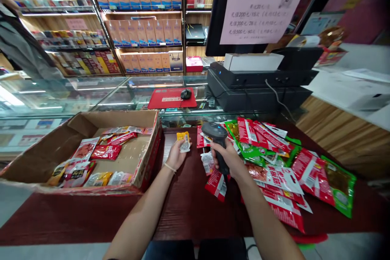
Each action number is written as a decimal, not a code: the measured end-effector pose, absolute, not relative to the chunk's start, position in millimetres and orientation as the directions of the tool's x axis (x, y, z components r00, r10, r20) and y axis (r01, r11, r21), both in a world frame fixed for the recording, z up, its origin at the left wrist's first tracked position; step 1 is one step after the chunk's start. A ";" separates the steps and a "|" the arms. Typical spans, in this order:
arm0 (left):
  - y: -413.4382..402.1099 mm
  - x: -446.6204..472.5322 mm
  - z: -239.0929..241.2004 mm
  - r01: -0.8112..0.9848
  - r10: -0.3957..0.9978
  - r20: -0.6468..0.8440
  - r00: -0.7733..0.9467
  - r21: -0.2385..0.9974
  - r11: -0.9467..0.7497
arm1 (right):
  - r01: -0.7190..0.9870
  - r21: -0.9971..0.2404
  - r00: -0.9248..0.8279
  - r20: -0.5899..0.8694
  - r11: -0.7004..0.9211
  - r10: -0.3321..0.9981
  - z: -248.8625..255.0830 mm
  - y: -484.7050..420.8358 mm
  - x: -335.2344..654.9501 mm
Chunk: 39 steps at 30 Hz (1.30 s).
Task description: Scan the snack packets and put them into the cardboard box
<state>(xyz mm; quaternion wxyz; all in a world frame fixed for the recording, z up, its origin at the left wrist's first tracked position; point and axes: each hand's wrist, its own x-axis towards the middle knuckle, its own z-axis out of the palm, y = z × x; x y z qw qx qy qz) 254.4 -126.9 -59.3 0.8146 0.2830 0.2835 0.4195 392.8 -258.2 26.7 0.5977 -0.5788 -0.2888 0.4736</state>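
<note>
My left hand (176, 155) is closed on a small yellow and clear snack packet (183, 141), its printed side facing up. In my right hand (228, 155) is a black barcode scanner (215, 133), the fingers wrapped round its handle and its head pointing left, toward the packet. Under and beside the scanner lies a heap of red, white and green snack packets (268, 142). To the left of my left hand stands an open cardboard box (154, 142), holding several snack packets (106, 152) in red, yellow and pink.
Both hands are over a dark red wooden tabletop (189, 207). Behind it, a glass counter (112, 89) carries a red mouse pad (161, 98) with a black mouse (185, 94). A black cash drawer (231, 95) and a monitor (215, 20) stand at back right. Another person's sleeve (27, 44) shows at far left.
</note>
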 end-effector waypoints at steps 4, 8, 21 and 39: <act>-123.3 256.4 -66.7 -0.585 0.933 -0.111 0.342 0.752 0.304 | -0.220 -0.962 0.337 -0.230 -0.161 0.913 24.3 -260.1 387.9; -124.3 253.3 -66.0 -0.594 0.953 -0.069 0.294 0.768 0.239 | -0.158 -0.961 0.250 -0.260 -0.225 0.933 18.5 -261.0 383.5; -121.7 252.2 -66.1 -0.570 0.966 -0.103 0.237 0.791 0.224 | -0.089 -0.966 0.255 -0.259 -0.244 0.932 15.1 -261.0 377.3; -132.5 260.0 -75.8 -0.133 0.949 0.071 0.308 0.991 -0.031 | -0.320 -0.943 0.419 -0.221 -0.085 0.881 28.3 -263.3 398.0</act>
